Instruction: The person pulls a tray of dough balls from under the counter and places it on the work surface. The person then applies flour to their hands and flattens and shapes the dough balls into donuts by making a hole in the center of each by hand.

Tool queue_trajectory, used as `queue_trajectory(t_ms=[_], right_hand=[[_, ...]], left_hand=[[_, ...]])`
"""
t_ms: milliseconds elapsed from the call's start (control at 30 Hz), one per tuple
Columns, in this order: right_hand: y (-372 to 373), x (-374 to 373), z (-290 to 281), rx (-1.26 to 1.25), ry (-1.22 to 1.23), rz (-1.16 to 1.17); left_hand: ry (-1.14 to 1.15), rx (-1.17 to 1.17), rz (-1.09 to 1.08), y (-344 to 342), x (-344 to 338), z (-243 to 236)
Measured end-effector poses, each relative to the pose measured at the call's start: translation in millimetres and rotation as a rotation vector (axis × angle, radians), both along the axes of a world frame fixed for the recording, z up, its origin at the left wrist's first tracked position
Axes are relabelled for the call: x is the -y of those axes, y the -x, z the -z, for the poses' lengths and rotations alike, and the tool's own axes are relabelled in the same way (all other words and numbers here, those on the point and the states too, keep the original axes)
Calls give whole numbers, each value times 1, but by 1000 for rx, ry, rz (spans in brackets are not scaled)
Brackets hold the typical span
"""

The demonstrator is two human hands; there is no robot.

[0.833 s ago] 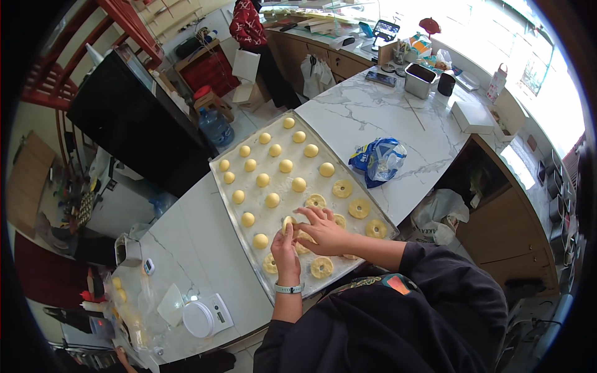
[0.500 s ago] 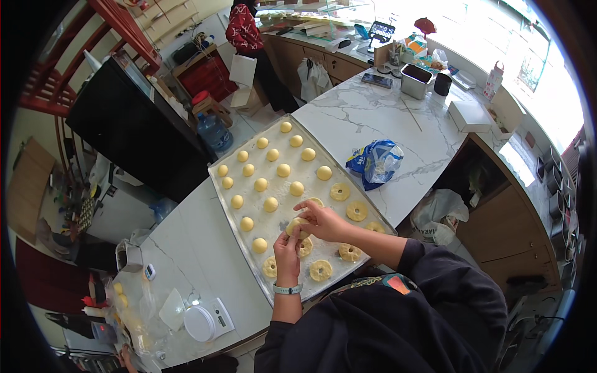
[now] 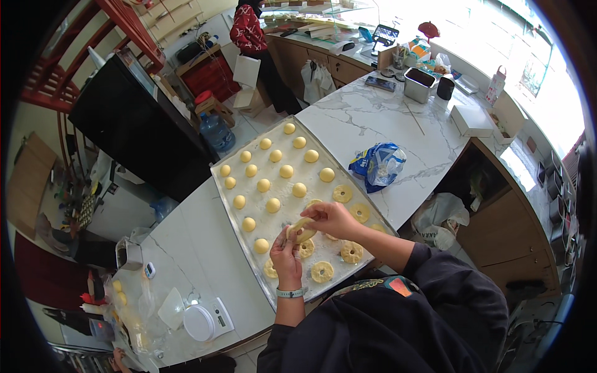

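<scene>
Above the large metal tray, a flattened piece of dough is held between both hands. My left hand, with a watch on its wrist, pinches the near-left side of the piece. My right hand grips its far-right edge, fingers bent over it. Round dough balls stand in rows over the tray's far and left parts. Several flattened dough rings, each with a hole in the middle, lie on the near and right side. Some rings are partly hidden under my hands and forearm.
Right of the tray lies a blue-and-white plastic bag. A kitchen scale, a scraper and a small timer sit on the left counter. Another person in a red patterned top stands beyond the tray.
My right hand has shifted slightly right and down, and the dough between my hands is now tilted and stretched wider. My view has moved a little.
</scene>
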State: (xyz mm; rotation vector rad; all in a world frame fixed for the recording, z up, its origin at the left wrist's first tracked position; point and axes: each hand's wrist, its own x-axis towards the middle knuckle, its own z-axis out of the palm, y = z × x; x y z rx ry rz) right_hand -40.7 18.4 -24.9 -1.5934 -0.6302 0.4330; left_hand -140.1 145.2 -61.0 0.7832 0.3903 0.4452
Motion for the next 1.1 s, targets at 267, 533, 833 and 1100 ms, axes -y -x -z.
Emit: queue_trajectory(t_ms=[267, 533, 833, 1100], right_hand=[[1, 6, 4, -64, -13, -94], [3, 16, -6, -149, 46, -109], [4, 16, -14, -181, 159, -149], [3, 16, -9, -221, 163, -200]], left_hand=[[-45, -17, 116, 4, -9, 0], [-41, -61, 112, 8, -10, -7], [9, -89, 113, 7, -8, -12], [-41, -119, 213, 9, -12, -9]])
